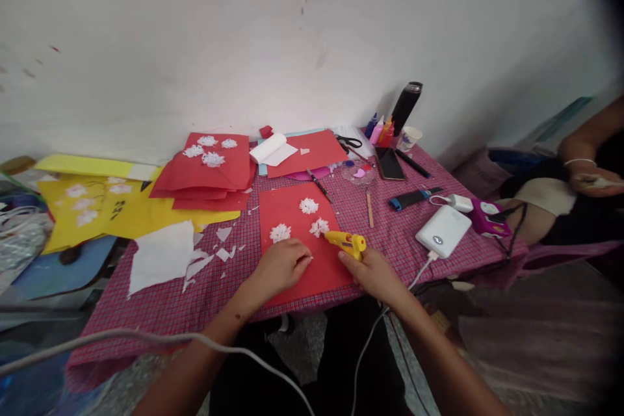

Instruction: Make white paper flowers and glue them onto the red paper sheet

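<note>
My right hand (373,273) is wrapped round the handle of a yellow hot glue gun (346,242). The gun's nozzle points left and meets, or nearly meets, the edge of a white paper flower (319,227). That flower lies on a red sheet of paper (312,273), along with a second flower (309,206) above it and a third flower (280,233) to the left. Over the sheet's lower left, my left hand (285,266) is closed with thumb and fingertips together. A tiny white bit shows at its fingertips, too small to name.
Left are torn white paper scraps (199,265), a white sheet (163,257) and stacked red papers (209,175) with flowers. Right lie a phone (390,163), a utility knife (414,198), a white power bank (443,231) and a purple power strip (490,218). Another person's hand (597,182) is far right. A cable (146,334) crosses the foreground.
</note>
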### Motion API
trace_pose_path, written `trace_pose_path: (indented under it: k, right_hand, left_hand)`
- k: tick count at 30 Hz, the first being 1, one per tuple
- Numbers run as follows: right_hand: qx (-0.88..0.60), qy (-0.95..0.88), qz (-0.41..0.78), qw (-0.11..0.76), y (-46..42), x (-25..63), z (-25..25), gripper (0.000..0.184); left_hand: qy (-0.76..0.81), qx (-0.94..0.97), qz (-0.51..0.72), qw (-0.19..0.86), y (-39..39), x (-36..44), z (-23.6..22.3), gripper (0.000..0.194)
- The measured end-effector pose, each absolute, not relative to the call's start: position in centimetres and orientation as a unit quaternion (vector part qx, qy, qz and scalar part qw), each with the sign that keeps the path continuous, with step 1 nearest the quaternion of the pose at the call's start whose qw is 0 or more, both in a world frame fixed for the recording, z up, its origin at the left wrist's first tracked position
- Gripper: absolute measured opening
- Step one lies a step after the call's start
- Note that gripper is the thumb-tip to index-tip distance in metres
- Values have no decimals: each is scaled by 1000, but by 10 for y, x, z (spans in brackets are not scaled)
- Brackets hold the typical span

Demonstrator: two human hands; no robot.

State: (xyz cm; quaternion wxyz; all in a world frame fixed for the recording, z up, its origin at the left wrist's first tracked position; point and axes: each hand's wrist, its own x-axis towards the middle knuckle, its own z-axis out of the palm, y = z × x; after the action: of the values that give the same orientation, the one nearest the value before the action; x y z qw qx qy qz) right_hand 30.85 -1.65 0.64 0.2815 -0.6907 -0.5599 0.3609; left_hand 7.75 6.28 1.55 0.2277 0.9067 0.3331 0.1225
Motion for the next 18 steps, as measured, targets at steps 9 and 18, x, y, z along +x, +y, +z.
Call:
trace_pose_path:
  k: [9,18]
  right_hand:
    - [-709,-560,338,264,-16,309,4,40]
    - [-689,-570,352,278,-17,308,5,37]
  left_hand:
    - [345,902,123,229,64,79,15,23]
    - [361,888,151,242,65,79,10,19]
